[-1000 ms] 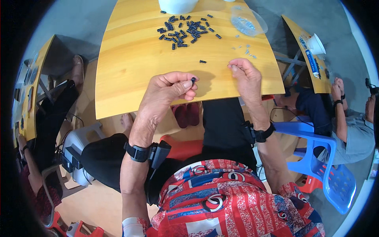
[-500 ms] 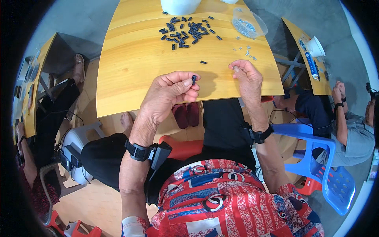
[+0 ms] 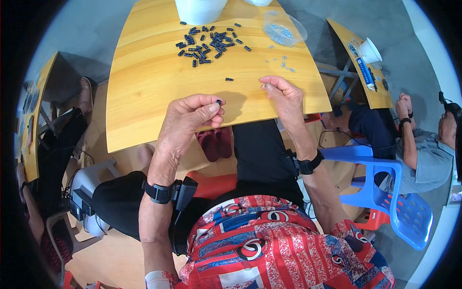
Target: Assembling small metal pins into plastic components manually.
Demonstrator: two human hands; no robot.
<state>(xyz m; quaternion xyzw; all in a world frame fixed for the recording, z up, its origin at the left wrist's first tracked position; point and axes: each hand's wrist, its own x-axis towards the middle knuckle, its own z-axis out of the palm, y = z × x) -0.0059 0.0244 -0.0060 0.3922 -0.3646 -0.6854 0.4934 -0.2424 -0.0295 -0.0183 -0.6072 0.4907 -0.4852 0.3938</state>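
Note:
Over the near edge of the wooden table, my left hand (image 3: 192, 114) pinches a small black plastic part (image 3: 219, 102) between thumb and fingertips. To its right, my right hand (image 3: 285, 94) is closed in a pinch just above the tabletop; what sits between thumb and forefinger is too small to make out. A single black part (image 3: 229, 79) lies on the table between and beyond the hands. Farther off spreads a loose heap of similar black parts (image 3: 219, 42). Several tiny silvery pieces (image 3: 285, 65) are scattered beyond my right hand.
At the far end stand a white tub (image 3: 201, 10) and a clear plastic container (image 3: 294, 30) of small silvery pieces. Other people sit at tables on both sides, one beside a blue plastic chair (image 3: 409, 212) at right. The wooden table (image 3: 149, 96) ends before my lap.
The whole view has shifted, with the table and hands now farther left in it. The black part in my left hand now shows less of its length. Both hands keep their pinches.

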